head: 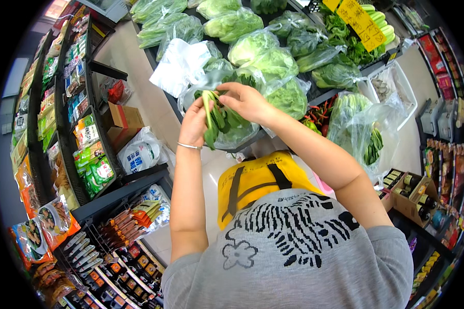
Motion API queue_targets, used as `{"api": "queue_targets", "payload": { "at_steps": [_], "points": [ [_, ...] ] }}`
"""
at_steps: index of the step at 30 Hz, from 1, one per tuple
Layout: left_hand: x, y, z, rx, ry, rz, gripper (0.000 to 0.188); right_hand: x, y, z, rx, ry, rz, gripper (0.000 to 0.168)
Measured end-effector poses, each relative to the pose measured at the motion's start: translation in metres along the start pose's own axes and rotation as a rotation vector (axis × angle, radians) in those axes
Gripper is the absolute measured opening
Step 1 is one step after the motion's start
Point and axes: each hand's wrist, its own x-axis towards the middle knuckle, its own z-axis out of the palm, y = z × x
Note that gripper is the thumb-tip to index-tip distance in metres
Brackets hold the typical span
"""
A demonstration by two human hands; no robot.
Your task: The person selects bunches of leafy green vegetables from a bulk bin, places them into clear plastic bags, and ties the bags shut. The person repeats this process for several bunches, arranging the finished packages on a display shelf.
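My left hand [193, 120], with a metal bangle at its wrist, is closed around a leafy green vegetable [212, 124] whose pale stem points up and whose leaves hang down. Just right of it, my right hand [241, 101] touches the same greens near the stem with thumb and fingers bent. Under both hands lies an open clear plastic bag [237, 137] with more dark leaves in it. A stack of white plastic bags [179, 67] rests at the upper left of the hands. Bagged lettuce [284, 92] lies directly to their right.
Bagged greens cover the black display stand [154, 58]. Red peppers [321, 114] and a large bag of greens [350, 116] are at the right, by a white crate [411, 96]. A yellow apron or bag [255, 181] hangs before me. Packed shelves [96, 146] stand left.
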Motion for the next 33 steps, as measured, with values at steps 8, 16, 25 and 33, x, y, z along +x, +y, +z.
{"api": "queue_targets", "payload": {
  "at_steps": [8,16,25,33],
  "points": [
    [-0.013,0.012,0.027,0.227,-0.161,0.011,0.023,-0.021,-0.041,-0.034,0.091,-0.180,0.092,0.022],
    [-0.027,0.033,0.059,0.465,-0.576,-0.249,0.026,-0.145,-0.092,-0.153,-0.933,0.355,-0.301,0.017],
    [-0.009,0.009,0.077,0.261,-0.106,-0.024,0.023,-0.281,-0.017,-0.282,-0.988,1.048,0.330,0.019],
    [-0.006,-0.026,0.123,0.424,-0.035,0.179,0.025,-0.189,-0.031,-0.143,-0.286,0.302,0.099,0.053]
  ]
}}
